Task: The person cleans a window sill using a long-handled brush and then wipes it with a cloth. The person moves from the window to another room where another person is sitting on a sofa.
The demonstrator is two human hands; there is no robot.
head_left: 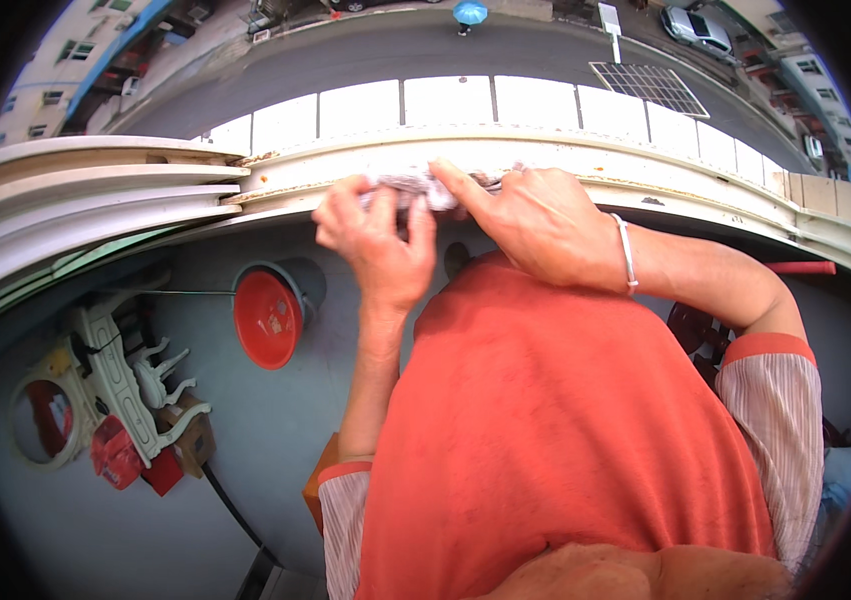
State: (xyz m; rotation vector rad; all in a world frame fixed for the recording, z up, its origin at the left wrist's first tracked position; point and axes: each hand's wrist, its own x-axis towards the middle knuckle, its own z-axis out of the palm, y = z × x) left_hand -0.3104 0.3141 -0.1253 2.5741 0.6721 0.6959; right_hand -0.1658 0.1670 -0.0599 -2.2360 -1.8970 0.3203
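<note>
A crumpled, greyish-white cloth [405, 184] lies against the inner edge of the white window frame [305, 165], whose sill shows rust and dirt stains. My left hand [380, 245] has its fingers bent onto the cloth's left part, slightly blurred. At the cloth's right end, my right hand [550, 230] grips it with curled fingers, the index finger pointing left along it. A white band [626, 254] circles my right wrist. Some fingertips of the right hand are hidden behind the hand itself.
Sliding window panes [105, 195] are stacked at the left. Below stand a red basin [268, 320] and pale furniture with curved legs [130, 380], beside a cardboard box [188, 432]. Beyond the white ledge are a solar panel [650, 88], a road [365, 50] and a blue umbrella [470, 12].
</note>
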